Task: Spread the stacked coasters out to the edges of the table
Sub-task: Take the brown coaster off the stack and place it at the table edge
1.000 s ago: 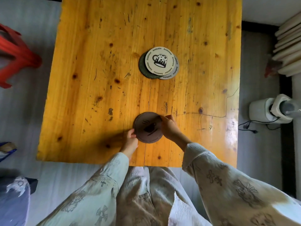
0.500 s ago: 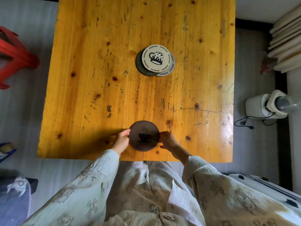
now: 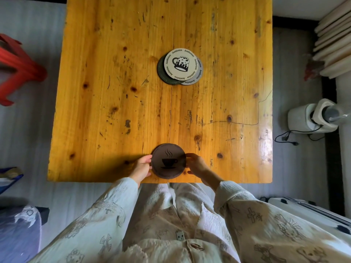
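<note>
A yellow wooden surface [image 3: 114, 92] stood on a grey floor, a red stool [image 3: 17, 67] to its left. A brown coaster [image 3: 168, 160] lay flat at the near edge. The left hand [image 3: 141, 168] and right hand [image 3: 197, 165] bracketed it, fingertips touching its rim, fingers loosely curled, neither clamped. Mid-surface, well apart, sat the stack [image 3: 180, 66]: a cream coaster over a dark and a grey one.
</note>
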Action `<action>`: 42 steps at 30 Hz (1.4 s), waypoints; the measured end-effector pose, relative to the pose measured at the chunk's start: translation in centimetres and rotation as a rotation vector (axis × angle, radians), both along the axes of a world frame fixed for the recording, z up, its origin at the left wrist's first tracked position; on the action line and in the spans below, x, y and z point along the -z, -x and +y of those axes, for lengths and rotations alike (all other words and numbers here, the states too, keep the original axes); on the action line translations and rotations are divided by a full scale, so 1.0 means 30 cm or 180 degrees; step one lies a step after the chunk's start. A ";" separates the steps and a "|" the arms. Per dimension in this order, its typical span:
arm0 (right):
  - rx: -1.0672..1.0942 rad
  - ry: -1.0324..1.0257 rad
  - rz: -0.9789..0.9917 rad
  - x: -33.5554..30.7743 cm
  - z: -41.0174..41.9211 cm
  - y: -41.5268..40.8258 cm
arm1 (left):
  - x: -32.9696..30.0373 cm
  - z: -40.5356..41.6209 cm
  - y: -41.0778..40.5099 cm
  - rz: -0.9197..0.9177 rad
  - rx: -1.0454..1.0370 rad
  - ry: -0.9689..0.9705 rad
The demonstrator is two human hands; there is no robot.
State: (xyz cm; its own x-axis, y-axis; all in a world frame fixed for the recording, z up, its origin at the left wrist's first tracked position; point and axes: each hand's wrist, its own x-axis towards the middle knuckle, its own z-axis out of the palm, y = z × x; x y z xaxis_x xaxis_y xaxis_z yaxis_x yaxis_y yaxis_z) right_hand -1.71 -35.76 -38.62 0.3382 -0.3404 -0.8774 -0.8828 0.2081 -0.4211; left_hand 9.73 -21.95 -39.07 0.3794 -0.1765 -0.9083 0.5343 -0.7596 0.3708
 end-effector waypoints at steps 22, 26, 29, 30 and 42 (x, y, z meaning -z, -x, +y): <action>0.0151 -0.0193 -0.0032 0.012 0.021 0.039 | -0.036 0.028 0.044 0.0037 -0.0281 -0.0008; 0.0256 -0.0261 -0.0021 0.004 0.023 0.046 | -0.044 0.025 0.033 0.0024 -0.0186 0.0011; 0.0343 -0.0276 -0.0087 -0.015 0.026 0.047 | -0.048 0.022 0.018 0.0024 -0.0062 0.0056; 0.0365 -0.0289 -0.0093 -0.024 0.026 0.047 | -0.051 0.022 0.015 0.0032 -0.0017 0.0069; 0.1045 -0.0003 -0.0073 -0.110 -0.041 0.095 | -0.109 -0.045 -0.063 -0.0671 0.0820 0.0397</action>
State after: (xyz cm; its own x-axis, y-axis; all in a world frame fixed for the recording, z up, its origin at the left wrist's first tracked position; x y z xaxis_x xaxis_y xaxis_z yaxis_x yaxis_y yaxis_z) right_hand -4.56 -36.98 -35.33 0.2303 -0.4337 -0.8711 -0.7589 0.4803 -0.4398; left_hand 11.63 -23.30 -35.81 0.4848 -0.3953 -0.7802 0.2328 -0.8015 0.5508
